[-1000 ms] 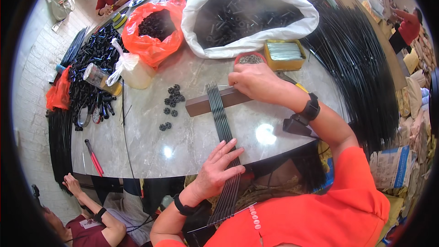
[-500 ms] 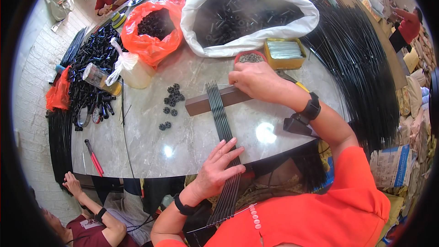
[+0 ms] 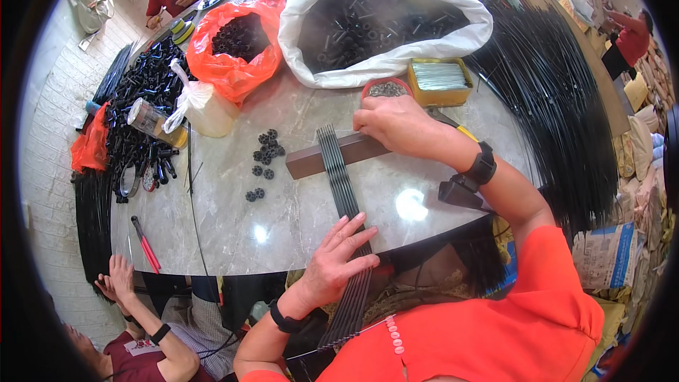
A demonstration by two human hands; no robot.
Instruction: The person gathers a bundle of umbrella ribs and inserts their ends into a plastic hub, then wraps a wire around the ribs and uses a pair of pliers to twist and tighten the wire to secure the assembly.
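A row of thin black rods (image 3: 342,187) crosses a brown bar (image 3: 300,163) on the table and runs down toward my body. My left hand (image 3: 339,255) rests on the rods below the bar, its fingers stretched out. My right hand (image 3: 396,124) is closed in a pinch above the bar's right part, just right of the rods' far ends. Whatever lies between those fingertips is too small or hidden to name. Beyond it sits a red bowl (image 3: 368,88) of small metal pieces. Black round slotted parts (image 3: 267,150) lie loose to the left.
At the back stand a white sack (image 3: 293,49) and a red plastic bag (image 3: 201,64), both holding black parts. A yellow box (image 3: 453,96) holds thin metal pieces. Black rods (image 3: 566,99) heap at right, black tubes (image 3: 141,78) at left. Red-handled pliers (image 3: 150,251) lie near a co-worker's hands (image 3: 117,279).
My hands and the rods hold almost the same place. At lower left, the co-worker's hands have come up and together. The far person's hands have shifted too.
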